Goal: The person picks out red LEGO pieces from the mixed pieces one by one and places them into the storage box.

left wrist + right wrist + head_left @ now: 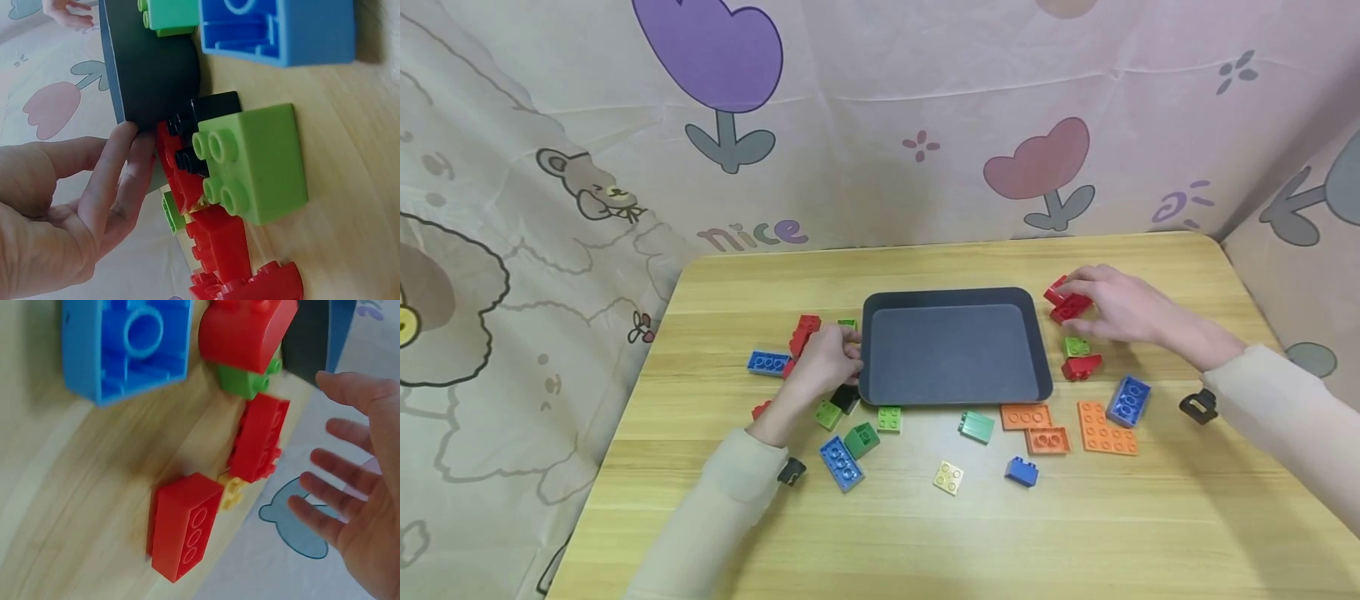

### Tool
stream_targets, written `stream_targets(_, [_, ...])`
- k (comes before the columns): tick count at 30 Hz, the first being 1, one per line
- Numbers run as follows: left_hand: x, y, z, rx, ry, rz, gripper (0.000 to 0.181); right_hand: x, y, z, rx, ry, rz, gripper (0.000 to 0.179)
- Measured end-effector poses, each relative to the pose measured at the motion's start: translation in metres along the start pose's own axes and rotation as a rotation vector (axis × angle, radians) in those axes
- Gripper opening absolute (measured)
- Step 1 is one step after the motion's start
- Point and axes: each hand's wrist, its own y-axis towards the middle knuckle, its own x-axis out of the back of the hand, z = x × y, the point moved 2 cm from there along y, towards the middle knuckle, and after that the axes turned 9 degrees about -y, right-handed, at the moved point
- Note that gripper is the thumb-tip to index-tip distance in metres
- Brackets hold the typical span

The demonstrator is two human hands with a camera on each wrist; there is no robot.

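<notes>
A dark grey tray [955,398] lies in the middle of the table. At its left side, my left hand [829,360] touches the outer wall with its fingertips. The left wrist view shows these fingers [106,187] against the tray's wall [150,75], beside a red brick [178,169], a black brick [215,107] and a light green brick [256,162]. My right hand [1116,304] hovers over red bricks [1070,310] right of the tray. In the right wrist view its fingers [337,469] are spread, apart from the red brick [187,528] and holding nothing.
Orange bricks [1026,417], an orange plate [1097,433], blue bricks [1129,402], a teal brick [976,427] and a pale yellow brick [948,477] lie in front of the tray. Another blue brick [767,363] lies at the left. A printed curtain [880,183] hangs behind the table.
</notes>
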Motion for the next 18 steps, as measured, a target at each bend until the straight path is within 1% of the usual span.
stream_targets(3, [0.0, 0.0, 0.001, -0.006, -0.003, 0.003, 0.047, -0.003, 0.006, -0.006, 0.014, -0.003, 0.0, 0.046])
stream_targets(7, [0.001, 0.001, 0.002, -0.01, -0.009, 0.011, 0.047, -0.009, 0.01, -0.013, 0.004, -0.001, 0.018, 0.043])
stream_targets(12, [0.002, 0.002, 0.002, -0.011, -0.003, 0.016, 0.045, -0.014, 0.011, -0.016, -0.018, -0.002, 0.03, 0.04])
stream_targets(18, [0.002, 0.003, 0.003, 0.0, -0.025, 0.022, 0.046, -0.017, 0.012, -0.017, -0.034, -0.003, 0.028, 0.039])
